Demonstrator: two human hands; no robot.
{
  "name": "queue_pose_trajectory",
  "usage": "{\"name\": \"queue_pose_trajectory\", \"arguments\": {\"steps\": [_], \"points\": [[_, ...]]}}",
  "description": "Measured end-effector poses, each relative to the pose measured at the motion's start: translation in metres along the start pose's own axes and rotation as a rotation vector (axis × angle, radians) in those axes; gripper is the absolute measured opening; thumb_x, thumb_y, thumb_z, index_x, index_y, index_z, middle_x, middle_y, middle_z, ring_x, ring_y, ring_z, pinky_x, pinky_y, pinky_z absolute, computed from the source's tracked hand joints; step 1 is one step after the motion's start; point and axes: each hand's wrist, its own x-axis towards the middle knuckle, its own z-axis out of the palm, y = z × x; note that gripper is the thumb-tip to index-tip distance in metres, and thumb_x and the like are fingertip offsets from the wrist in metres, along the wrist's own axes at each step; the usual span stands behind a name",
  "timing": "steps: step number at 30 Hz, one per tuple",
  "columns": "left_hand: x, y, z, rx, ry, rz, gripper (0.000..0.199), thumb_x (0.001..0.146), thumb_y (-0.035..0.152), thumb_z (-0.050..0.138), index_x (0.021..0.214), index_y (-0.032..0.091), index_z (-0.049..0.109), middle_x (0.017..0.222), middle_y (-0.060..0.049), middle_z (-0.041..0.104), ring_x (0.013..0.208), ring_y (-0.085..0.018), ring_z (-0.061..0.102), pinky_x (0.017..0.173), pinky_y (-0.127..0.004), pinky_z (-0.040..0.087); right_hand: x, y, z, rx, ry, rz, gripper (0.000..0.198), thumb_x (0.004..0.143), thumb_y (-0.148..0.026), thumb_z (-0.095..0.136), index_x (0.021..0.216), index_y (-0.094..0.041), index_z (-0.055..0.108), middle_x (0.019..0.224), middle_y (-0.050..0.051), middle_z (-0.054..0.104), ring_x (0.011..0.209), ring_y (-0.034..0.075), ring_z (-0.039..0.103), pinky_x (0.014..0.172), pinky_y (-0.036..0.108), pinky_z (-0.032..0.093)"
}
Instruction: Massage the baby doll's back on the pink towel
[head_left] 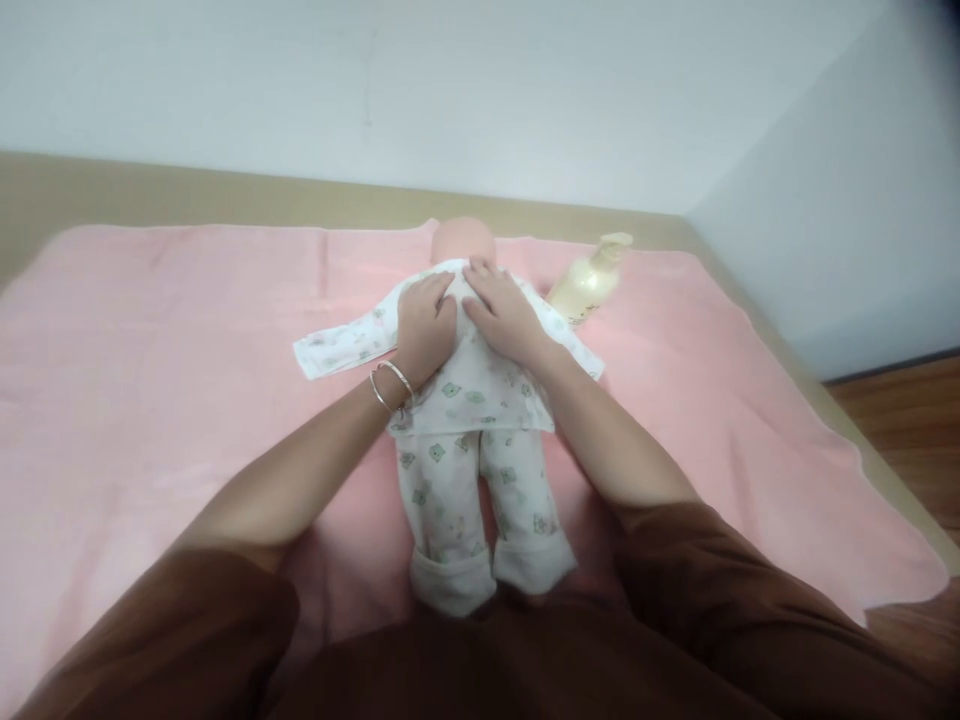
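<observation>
Head view shows the person's left hand (427,325) and right hand (506,312) resting on the upper part of a patterned shirt (472,400) worn by a baby doll (461,240). Both hands lie over the cloth with fingers loosely extended, clamped on nothing visible; the thumbs point toward each other, near but apart. Silvery bangles (399,370) circle the left wrist.

The doll lies along the middle of the surface (90,185), on a pink cloth (150,430), its bare head near the far edge and its legs toward the near one. Whether it is face up or face down cannot be told.

Judging by how things lie, dressing is largely done: the shirt is on, matching trousers (517,480) come out below its hem, and their cuffs (454,582) are turned up. The shirt's sleeves spread toward the left and right edges; no doll hands show, so whether arms fill them is unclear. What is left cannot be told.

Beyond the right hand, toward the far right corner, a pump bottle (585,285) slants beside one sleeve, untouched. A pale wall (262,90) rises behind the far edge.
</observation>
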Motion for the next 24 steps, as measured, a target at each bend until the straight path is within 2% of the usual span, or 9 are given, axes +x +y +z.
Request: {"name": "queue_pose_trajectory", "arguments": {"steps": [5,7,11,13,16,20,24], "points": [[-0.001,-0.001,0.002,-0.020,0.011,-0.042,0.049,0.088,0.022,0.042,0.127,0.016,0.071,0.143,-0.009,0.069,0.138,-0.024,0.060,0.129,-0.044,0.043,-0.013,-0.013,0.004,-0.112,0.061,0.120,0.067,0.103,-0.035,0.036,0.159,0.001,0.036,0.169,0.025,0.032,0.160,0.039,0.030,0.131,0.063,0.025],[-0.002,-0.003,0.003,-0.038,0.040,-0.063,0.047,0.088,0.022,0.043,0.124,0.017,0.072,0.142,-0.008,0.069,0.138,-0.024,0.060,0.129,-0.044,0.043,-0.024,-0.027,0.009,-0.173,0.087,0.099,0.066,0.104,-0.032,0.033,0.157,0.006,0.038,0.166,0.029,0.035,0.158,0.042,0.033,0.131,0.063,0.026],[-0.003,-0.006,0.004,-0.063,0.086,-0.063,0.044,0.087,0.020,0.039,0.117,0.020,0.072,0.135,-0.006,0.072,0.129,-0.022,0.064,0.122,-0.042,0.049,-0.037,-0.045,0.016,-0.172,0.105,-0.069,0.058,0.099,-0.018,0.033,0.151,-0.002,0.051,0.163,0.021,0.046,0.158,0.035,0.036,0.134,0.057,0.026],[-0.003,-0.006,0.004,-0.052,0.081,-0.061,0.045,0.087,0.018,0.037,0.117,0.020,0.071,0.133,-0.006,0.073,0.126,-0.021,0.065,0.120,-0.041,0.050,-0.032,-0.041,0.015,-0.134,0.087,-0.091,0.056,0.097,-0.014,0.033,0.147,-0.007,0.057,0.162,0.016,0.049,0.158,0.032,0.036,0.134,0.055,0.026],[-0.002,-0.004,0.004,-0.010,0.042,-0.076,0.045,0.088,0.019,0.038,0.120,0.019,0.069,0.137,-0.008,0.071,0.130,-0.023,0.063,0.124,-0.043,0.047,-0.016,-0.021,0.008,-0.082,0.044,-0.063,0.055,0.100,-0.022,0.033,0.150,-0.013,0.055,0.167,0.012,0.043,0.160,0.032,0.032,0.133,0.058,0.026],[-0.002,-0.005,0.005,-0.018,0.027,-0.075,0.045,0.089,0.021,0.041,0.125,0.018,0.068,0.142,-0.009,0.068,0.138,-0.026,0.059,0.128,-0.049,0.042,-0.001,0.002,-0.002,-0.037,0.020,0.047,0.062,0.103,-0.036,0.035,0.160,-0.010,0.040,0.172,0.016,0.030,0.163,0.035,0.024,0.133,0.060,0.025],[-0.003,-0.009,0.006,-0.036,0.057,-0.059,0.043,0.088,0.022,0.042,0.121,0.021,0.070,0.139,-0.007,0.070,0.135,-0.024,0.060,0.127,-0.047,0.044,-0.011,-0.007,0.000,-0.102,0.031,0.133,0.067,0.104,-0.037,0.032,0.160,0.000,0.035,0.170,0.024,0.030,0.161,0.040,0.028,0.131,0.065,0.025]]}}
